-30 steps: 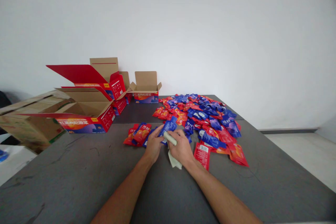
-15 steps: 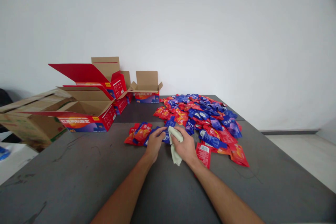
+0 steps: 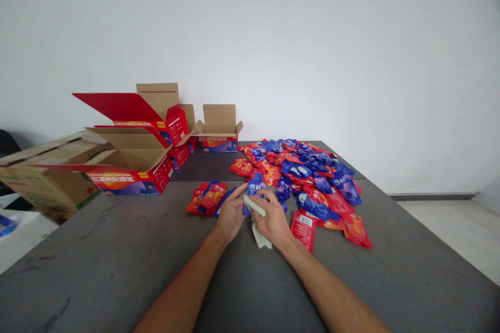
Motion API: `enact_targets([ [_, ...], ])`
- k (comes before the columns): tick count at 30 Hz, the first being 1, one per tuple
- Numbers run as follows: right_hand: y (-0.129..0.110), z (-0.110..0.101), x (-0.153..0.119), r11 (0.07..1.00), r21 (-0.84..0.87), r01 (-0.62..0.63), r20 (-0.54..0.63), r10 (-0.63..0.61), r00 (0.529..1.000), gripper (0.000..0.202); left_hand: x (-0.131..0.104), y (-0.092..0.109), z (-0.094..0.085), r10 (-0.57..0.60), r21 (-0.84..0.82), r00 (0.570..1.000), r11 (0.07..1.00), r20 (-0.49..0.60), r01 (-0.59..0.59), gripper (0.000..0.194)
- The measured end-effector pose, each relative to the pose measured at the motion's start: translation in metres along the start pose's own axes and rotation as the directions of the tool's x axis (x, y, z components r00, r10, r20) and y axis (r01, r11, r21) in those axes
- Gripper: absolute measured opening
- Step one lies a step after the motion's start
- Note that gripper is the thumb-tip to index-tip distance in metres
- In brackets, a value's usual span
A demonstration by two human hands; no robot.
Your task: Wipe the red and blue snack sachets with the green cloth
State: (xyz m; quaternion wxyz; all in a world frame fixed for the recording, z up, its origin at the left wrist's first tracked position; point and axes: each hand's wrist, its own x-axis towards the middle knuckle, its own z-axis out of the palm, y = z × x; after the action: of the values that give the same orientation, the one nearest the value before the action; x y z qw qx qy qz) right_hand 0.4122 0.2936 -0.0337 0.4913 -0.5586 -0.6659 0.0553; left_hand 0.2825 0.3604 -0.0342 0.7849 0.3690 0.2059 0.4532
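Between my hands stands a blue pouch with white lettering, its lower part covered by fingers and cloth. My left hand is closed on the pouch's left side. A pale green cloth is gripped in my right hand, folded against the pouch's front, with its loose end hanging down toward the table. Just left of my left hand lie red and blue pouches, overlapping. A red pouch with a barcode label lies flat to the right of my right hand.
A large heap of red and blue pouches spreads over the table's far right. Open red cartons stand at left, and another open carton sits at the back. A brown cardboard box is beyond the table's left edge.
The blue pouch has come up upright between my hands. My right hand has brought the cloth against its front, and my left fingers have closed on its side.
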Motion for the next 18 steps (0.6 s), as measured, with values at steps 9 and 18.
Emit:
enact_targets([
  [9, 0.013, -0.003, 0.002, 0.975, -0.150, -0.166, -0.110, 0.151, 0.982, 0.039, 0.003, -0.009, -0.007, 0.072, 0.262, 0.990, 0.960, 0.118, -0.101, 0.085],
  [18, 0.016, -0.017, 0.007, 0.963, -0.192, -0.191, -0.149, 0.164, 0.975, 0.041, 0.004, -0.011, -0.011, 0.063, 0.293, 0.989, 0.951, 0.134, -0.101, 0.079],
])
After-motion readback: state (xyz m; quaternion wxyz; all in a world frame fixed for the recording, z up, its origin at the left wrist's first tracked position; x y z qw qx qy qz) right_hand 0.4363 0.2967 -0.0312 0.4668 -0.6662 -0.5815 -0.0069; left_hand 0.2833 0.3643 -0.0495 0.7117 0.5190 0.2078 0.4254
